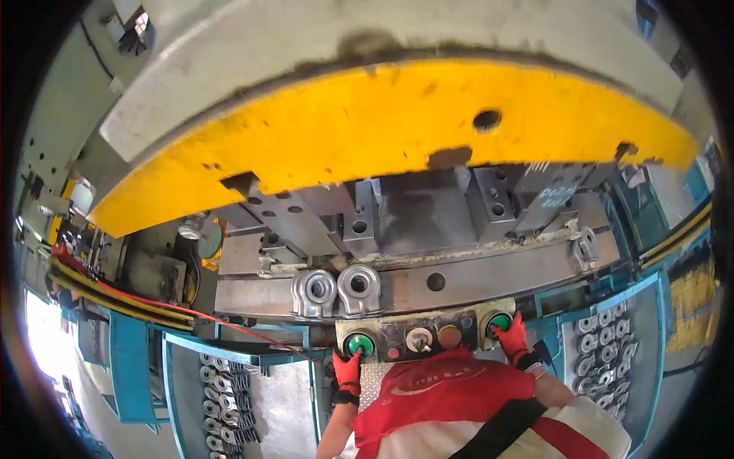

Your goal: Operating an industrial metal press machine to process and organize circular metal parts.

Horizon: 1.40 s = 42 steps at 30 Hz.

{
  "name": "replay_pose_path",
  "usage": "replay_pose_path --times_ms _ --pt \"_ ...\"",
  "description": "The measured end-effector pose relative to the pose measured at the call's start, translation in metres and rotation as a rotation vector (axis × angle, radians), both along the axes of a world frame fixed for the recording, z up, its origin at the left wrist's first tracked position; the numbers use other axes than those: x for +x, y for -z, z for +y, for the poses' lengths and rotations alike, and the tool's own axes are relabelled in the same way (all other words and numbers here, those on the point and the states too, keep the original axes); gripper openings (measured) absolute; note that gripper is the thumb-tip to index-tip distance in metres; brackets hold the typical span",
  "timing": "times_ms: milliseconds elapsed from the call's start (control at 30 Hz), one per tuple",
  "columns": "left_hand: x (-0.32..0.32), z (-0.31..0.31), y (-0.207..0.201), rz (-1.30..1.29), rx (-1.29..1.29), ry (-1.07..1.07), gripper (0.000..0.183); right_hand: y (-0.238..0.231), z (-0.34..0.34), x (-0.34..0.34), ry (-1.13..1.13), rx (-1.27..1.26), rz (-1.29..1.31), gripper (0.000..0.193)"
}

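My left hand (347, 372), in a red glove, has a digit pressed on the left green push button (356, 343) of a control panel (392, 334). At the panel's other end, my right hand (513, 340), also red-gloved, rests its thumb on the right green push button (500, 321). Both hands hold nothing, and their visible fingers are spread. Beyond the panel, two ring-shaped metal parts (358, 286) stand side by side on the press bed (489, 281). A similar metal part (586, 249) stands at the bed's right end.
A yellow press ram (367, 122) spans the space above steel die blocks (493, 206). Blue-framed trays flank me: the left tray (287, 402) and the right tray (656, 336) hold several ring-shaped metal parts. A red hose (206, 315) runs toward the panel from the left.
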<state>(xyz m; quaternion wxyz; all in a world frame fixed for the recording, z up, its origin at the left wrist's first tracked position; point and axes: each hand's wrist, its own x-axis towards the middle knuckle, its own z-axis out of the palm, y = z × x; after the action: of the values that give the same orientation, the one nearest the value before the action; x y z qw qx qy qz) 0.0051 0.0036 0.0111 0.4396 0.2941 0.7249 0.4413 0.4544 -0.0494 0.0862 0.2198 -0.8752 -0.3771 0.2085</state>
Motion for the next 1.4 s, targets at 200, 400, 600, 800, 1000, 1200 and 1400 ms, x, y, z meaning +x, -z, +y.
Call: replay_pose_path --times_ms 200,400,600,800,1000,1200,1400 --pt "0.005 0.002 -0.065 0.096 -0.034 0.132 0.085 -0.02 0.0 0.001 0.005 -0.002 0.132 0.106" --pt "0.034 0.015 -0.202 0.702 0.37 0.189 0.071 -0.035 -0.004 0.009 -0.026 0.023 0.32 0.102" --pt "0.152 0.093 -0.326 0.722 0.753 0.527 0.067 -0.056 -0.004 0.031 -0.223 0.074 0.501 0.081" --pt "0.271 0.257 -0.354 1.01 0.884 0.406 0.075 -0.084 -0.022 0.073 -0.313 -0.059 0.77 0.061" --pt "0.314 0.422 -0.357 1.257 0.463 0.511 0.082 -0.078 -0.074 0.112 -0.212 -0.088 0.526 0.076" --pt "0.324 0.482 -0.329 1.357 0.161 0.305 0.065 -0.091 -0.112 0.116 0.133 0.004 0.581 0.068" --pt "0.299 0.505 -0.334 1.171 0.215 0.217 0.057 -0.1 -0.093 0.152 0.187 0.124 0.565 0.053"
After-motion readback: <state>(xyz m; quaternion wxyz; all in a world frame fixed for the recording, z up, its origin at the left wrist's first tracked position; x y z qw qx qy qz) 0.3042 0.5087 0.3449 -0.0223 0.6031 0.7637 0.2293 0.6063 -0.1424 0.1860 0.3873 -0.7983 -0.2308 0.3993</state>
